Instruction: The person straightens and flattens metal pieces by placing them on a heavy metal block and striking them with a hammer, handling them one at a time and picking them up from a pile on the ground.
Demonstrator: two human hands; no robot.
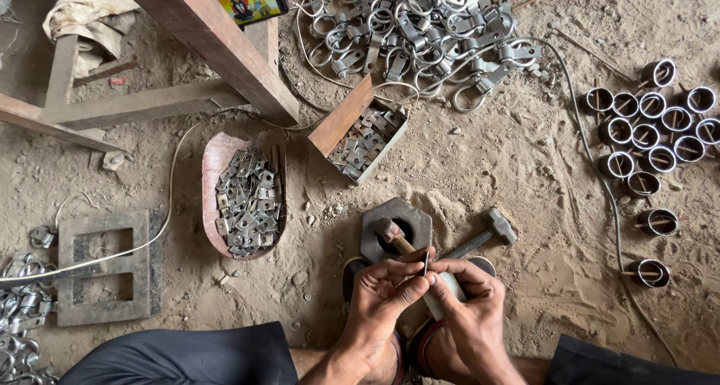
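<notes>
both hands meet over the hexagonal steel block (396, 226): left hand (382, 295) and right hand (469, 299) pinch a thin metal piece (426, 263) between fingertips. hammer (484, 233) lies idle beside. finished rings (652, 141) stand right; the tray of flat plates (247, 201) remains well stocked, so much work appears left.

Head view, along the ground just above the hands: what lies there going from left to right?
Grey metal frame → curved tray of small flat metal plates → hexagonal metal block → hammer → metal rings with rods across them.
</notes>
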